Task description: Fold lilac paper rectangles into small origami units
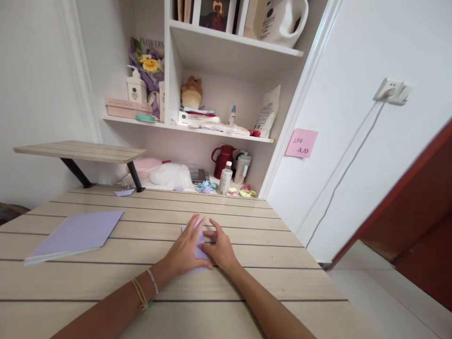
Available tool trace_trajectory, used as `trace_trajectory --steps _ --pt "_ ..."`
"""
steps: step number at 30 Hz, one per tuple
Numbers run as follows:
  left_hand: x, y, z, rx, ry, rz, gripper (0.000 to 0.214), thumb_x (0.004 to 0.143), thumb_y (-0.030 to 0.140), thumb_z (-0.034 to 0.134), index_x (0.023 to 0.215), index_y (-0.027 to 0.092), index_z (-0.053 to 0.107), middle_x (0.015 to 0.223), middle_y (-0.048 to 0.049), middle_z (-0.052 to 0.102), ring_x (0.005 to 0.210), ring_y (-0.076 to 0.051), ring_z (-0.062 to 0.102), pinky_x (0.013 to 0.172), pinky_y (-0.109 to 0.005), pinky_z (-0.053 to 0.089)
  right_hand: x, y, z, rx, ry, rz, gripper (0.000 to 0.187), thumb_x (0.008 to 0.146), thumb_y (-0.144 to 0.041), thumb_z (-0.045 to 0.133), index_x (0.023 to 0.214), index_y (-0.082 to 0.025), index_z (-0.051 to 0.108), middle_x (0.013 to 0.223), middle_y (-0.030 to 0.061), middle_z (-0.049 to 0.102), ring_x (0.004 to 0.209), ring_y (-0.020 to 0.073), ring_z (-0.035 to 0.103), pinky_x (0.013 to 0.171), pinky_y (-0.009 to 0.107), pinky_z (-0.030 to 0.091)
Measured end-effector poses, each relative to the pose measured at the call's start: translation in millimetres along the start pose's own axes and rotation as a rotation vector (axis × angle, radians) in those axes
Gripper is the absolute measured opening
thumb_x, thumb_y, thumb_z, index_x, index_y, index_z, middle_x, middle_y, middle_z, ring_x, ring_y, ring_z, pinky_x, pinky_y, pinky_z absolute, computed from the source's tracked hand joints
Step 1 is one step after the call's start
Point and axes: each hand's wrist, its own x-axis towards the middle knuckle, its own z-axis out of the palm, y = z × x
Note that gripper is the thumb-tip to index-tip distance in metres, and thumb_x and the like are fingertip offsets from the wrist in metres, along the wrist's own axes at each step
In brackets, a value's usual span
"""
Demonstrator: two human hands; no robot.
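A small piece of folded purple paper (pixel 199 242) lies on the slatted wooden table (pixel 141 278), partly hidden under my hands. My left hand (pixel 185 247) rests flat across it with fingers stretched out, the thumb pointing right along its near part. At the paper's right edge, my right hand (pixel 221 247) is bent inward, thumb and curled fingers closing on that edge. Off to the left lies a stack of purple paper sheets (pixel 79 230), with a pale green sheet showing at the bottom.
A raised wooden stand (pixel 81 150) on black legs occupies the back left. Behind the table, the shelf unit holds a bottle (pixel 225 179), a red jug (pixel 223 160), a plastic bag (pixel 171 175) and coloured folded papers (pixel 205 187). A pink note (pixel 301 143) hangs on the right wall.
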Motion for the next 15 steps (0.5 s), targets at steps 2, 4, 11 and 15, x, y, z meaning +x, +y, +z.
trace_trajectory --steps 2,4,11,15 --pt "1 2 -1.3 0.001 0.06 -0.007 0.112 0.047 0.046 0.075 0.137 0.022 0.013 0.144 -0.0167 0.014 0.13 -0.035 0.013 0.101 -0.052 0.022 4 1 0 0.178 0.028 0.019 0.071 0.056 -0.022 0.071 0.121 -0.02 0.043 0.08 0.0026 0.066 0.07 0.0174 0.061 0.066 0.032 0.049" --pt "2 3 -3.1 -0.011 0.176 -0.054 0.108 0.049 0.044 0.075 0.136 0.021 0.015 0.143 -0.0172 0.015 0.129 -0.035 0.016 0.101 -0.052 0.023 8 0 -2 0.313 0.063 0.04 0.055 0.057 -0.027 0.071 0.108 -0.016 0.053 0.071 0.002 0.065 0.06 0.0151 0.058 0.059 0.029 0.048" --pt "6 -2 -16.5 -0.504 0.305 -0.357 0.073 0.07 0.037 0.062 0.131 0.021 0.025 0.076 -0.001 0.057 0.069 -0.018 0.06 0.072 -0.039 0.047 8 -16 -28 0.2 0.395 -0.11 0.023 0.071 -0.035 0.06 0.083 -0.016 0.065 0.073 0.0045 0.065 0.055 0.0132 0.055 0.048 0.024 0.044" --pt "7 0 -21.4 -0.987 0.102 -0.396 0.079 0.068 0.035 0.065 0.133 0.023 0.022 0.07 -0.0006 0.063 0.06 -0.016 0.061 0.065 -0.033 0.048 2 -21 -32 0.002 0.264 -0.44 0.013 0.075 -0.024 0.055 0.079 -0.021 0.066 0.098 0.0069 0.065 0.085 0.0188 0.06 0.069 0.03 0.05"
